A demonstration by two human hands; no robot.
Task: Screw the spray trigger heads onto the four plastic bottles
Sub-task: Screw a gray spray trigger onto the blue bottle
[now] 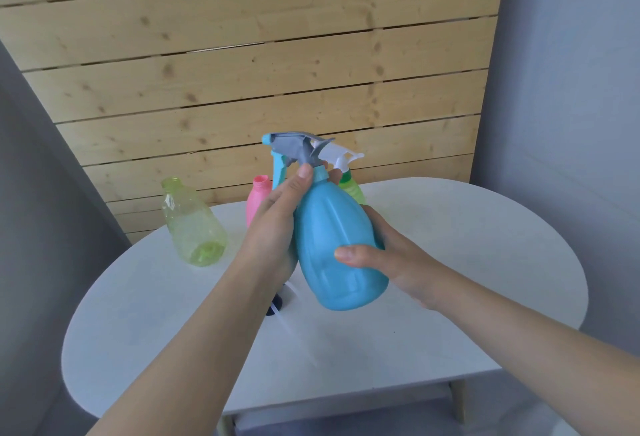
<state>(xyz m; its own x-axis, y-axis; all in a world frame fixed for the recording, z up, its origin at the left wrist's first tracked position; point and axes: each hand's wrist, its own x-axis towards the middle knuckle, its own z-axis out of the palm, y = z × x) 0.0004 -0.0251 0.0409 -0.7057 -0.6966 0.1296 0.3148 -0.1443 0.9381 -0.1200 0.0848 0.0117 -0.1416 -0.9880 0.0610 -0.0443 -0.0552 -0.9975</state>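
We see a sky-blue bottle (337, 245) with faint lengthwise ribs, topped by a grey spray head (294, 148) with a blue nozzle tip and blue trigger. Behind it stands a pink bottle (256, 201), and just to its right a lime-green bottle (353, 189) with a white spray head (341, 155). Left of the pink one is a translucent yellow-green bottle (192, 224). The table (450, 262) is white; the wall panel (242, 54) is pale knotty pine planks, flanked by grey.

White oval table (450, 262) before a pale wooden slat wall (242, 54).
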